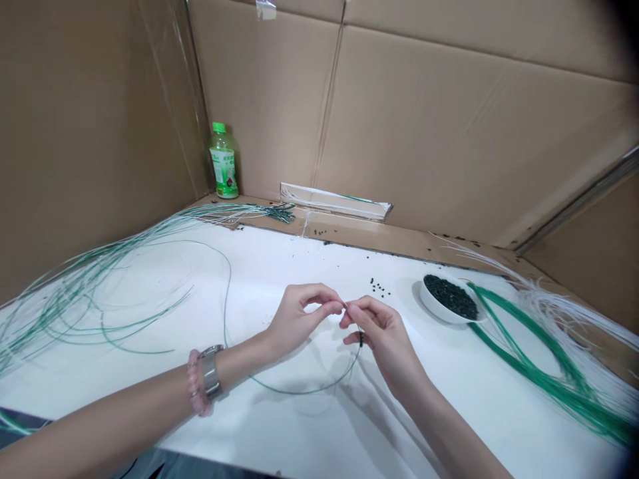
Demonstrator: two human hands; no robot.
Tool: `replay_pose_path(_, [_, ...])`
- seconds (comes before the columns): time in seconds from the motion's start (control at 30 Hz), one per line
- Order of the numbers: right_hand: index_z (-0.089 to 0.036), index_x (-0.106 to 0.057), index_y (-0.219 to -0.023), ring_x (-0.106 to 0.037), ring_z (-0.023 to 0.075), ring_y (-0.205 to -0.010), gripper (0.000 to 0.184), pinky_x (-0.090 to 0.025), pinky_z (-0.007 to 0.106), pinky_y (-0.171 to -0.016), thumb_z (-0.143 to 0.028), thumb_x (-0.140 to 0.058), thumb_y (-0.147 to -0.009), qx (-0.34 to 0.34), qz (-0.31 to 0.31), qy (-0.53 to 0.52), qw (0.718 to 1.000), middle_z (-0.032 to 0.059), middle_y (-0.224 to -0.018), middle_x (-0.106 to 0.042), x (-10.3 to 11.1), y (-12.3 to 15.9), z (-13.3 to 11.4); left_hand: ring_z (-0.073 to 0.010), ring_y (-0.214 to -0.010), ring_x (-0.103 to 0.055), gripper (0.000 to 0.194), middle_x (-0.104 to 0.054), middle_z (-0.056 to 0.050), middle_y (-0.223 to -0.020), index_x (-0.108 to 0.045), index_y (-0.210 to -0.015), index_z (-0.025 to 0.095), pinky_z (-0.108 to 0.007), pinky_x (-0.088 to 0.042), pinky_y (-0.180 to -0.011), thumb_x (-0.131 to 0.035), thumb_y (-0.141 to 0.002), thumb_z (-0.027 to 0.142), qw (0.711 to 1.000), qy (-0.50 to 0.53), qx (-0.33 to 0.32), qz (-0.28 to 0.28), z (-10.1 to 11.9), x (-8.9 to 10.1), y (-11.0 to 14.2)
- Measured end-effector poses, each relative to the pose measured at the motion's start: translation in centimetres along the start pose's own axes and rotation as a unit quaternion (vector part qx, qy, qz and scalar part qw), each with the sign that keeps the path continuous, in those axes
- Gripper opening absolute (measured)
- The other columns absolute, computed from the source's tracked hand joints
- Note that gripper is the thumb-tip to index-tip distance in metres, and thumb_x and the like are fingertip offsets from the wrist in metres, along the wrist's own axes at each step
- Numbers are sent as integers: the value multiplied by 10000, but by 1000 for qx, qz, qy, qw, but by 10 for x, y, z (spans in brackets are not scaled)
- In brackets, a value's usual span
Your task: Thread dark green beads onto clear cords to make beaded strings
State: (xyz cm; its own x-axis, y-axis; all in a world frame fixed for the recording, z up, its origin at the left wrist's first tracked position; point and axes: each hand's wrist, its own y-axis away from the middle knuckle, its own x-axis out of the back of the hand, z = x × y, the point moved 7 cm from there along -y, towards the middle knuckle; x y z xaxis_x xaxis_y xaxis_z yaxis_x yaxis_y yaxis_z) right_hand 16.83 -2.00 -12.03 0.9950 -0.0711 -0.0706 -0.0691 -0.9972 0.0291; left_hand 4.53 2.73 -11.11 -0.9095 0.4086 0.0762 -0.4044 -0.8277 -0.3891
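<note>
My left hand (pixel 299 316) and my right hand (pixel 382 336) meet over the middle of the white table (pixel 279 432). Both pinch one thin green wire (pixel 227 293) where their fingertips touch. The wire loops down under my hands and arcs far to the left across the table. A small dark bead (pixel 360 339) sits on the wire just below my right fingers. My left wrist wears a watch and a pink bead bracelet.
A white bowl of dark green beads (pixel 449 299) stands right of my hands, with a few loose beads (pixel 379 287) nearby. Bundles of green wires lie at the left (pixel 74 299) and right (pixel 539 359). A green-capped bottle (pixel 223 163) stands in the cardboard corner.
</note>
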Motion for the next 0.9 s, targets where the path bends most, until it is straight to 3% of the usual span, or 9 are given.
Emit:
replay_pose_path(0.13, [-182,-659,-754,-582,150,-761,170,-501,230,-594,-338,-607,-796,119,74,170,975,38,-775,-644,10,5,-17,-106,-635,-583,144,-628,-7,-635,-634,-711,130,-214,-467,-651,-648,-760,265,988,106,112,15,-13,-5,1])
replay_pose_path(0.27, [-183,-635,-710,-574,131,-674,142,-478,223,-571,-260,-569,-809,181,96,268,941,17,-703,-636,8,12,-28,-95,-616,-560,170,-601,1,-599,-627,-687,123,-209,-457,-655,-654,-750,279,979,137,150,9,-16,-9,3])
replay_pose_path(0.37, [-178,-613,-674,-554,120,-613,144,-467,223,-543,-232,-564,-798,202,94,290,931,4,-643,-615,5,14,-32,-98,-602,-551,193,-594,0,-582,-623,-674,123,-217,-454,-647,-668,-732,301,974,151,170,7,-16,-11,4])
replay_pose_path(0.9, [-182,-603,-673,-538,118,-591,140,-442,235,-533,-213,-562,-803,226,88,327,913,0,-635,-609,4,14,-32,-76,-600,-562,114,-608,13,-599,-626,-691,130,-187,-458,-633,-647,-753,223,980,147,137,-2,-13,-10,3])
